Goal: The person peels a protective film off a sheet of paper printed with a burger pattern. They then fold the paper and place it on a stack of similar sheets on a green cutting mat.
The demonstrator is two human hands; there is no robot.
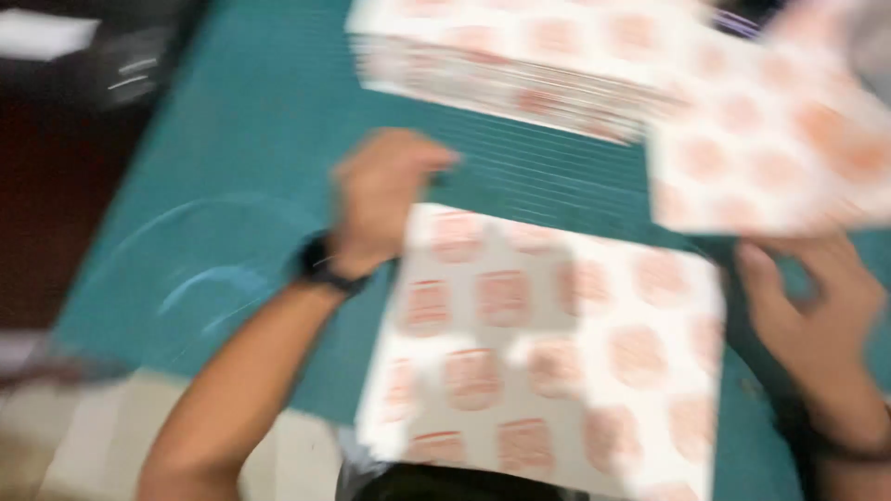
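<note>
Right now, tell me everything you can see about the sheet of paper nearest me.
The nearest sheet is white paper printed with rows of blurred orange-red square marks. It lies flat on the teal mat, its near edge overhanging. The left hand touches its far left corner; the right hand is just off its right edge.

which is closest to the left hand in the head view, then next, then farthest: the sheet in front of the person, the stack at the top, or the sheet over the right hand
1. Front sheet: its top left corner lies at the left hand.
2. Stack of sheets: further up the green mat, top centre.
3. Raised sheet: far right, above the right hand.
</note>
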